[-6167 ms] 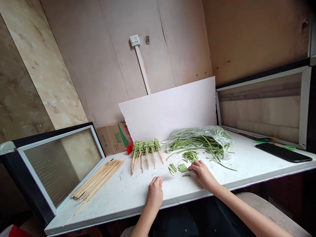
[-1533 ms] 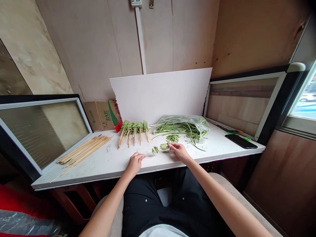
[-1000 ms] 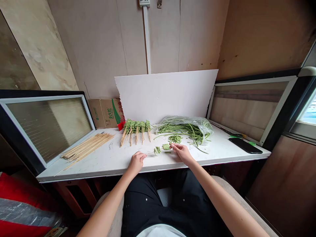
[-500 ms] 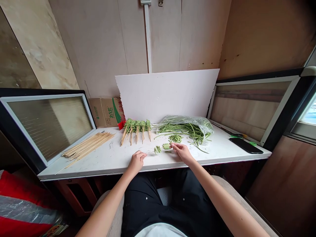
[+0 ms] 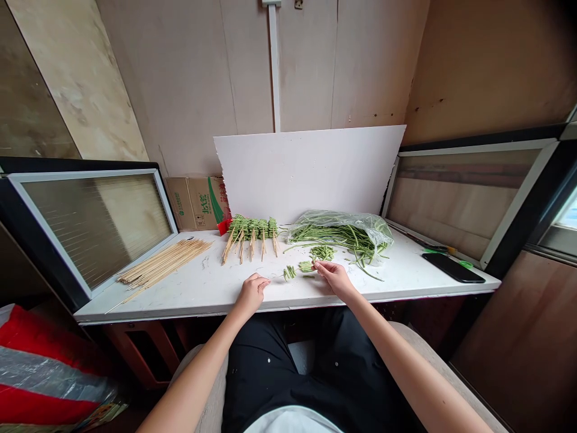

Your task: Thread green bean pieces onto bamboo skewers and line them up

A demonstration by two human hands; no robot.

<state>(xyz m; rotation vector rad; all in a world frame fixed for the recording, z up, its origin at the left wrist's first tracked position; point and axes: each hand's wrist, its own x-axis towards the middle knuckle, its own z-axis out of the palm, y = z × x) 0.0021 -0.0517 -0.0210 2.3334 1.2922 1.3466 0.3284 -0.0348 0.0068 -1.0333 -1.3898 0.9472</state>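
My left hand point(image 5: 253, 290) rests on the white table point(image 5: 198, 294) near its front edge, fingers curled in a pinch on a thin bamboo skewer that points right toward a small bunch of cut bean pieces point(image 5: 289, 273). My right hand point(image 5: 332, 275) lies just right of it, fingertips pinched on a short bean piece at another little bunch point(image 5: 306, 266). More cut pieces point(image 5: 322, 252) lie behind. Further back are a row of finished bean skewers point(image 5: 252, 231) and a clear bag of long green beans point(image 5: 342, 231).
A heap of bare bamboo skewers point(image 5: 162, 267) lies at the table's left. A black phone point(image 5: 453, 268) and scissors point(image 5: 433, 245) sit at the right. Framed glass panels point(image 5: 94, 222) flank both sides; a white board point(image 5: 306, 171) and cardboard box point(image 5: 198, 201) stand behind.
Over the last second both hands keep their places on the table; only the view shifts slightly. Since six seconds ago the camera has pulled back and tilted down.
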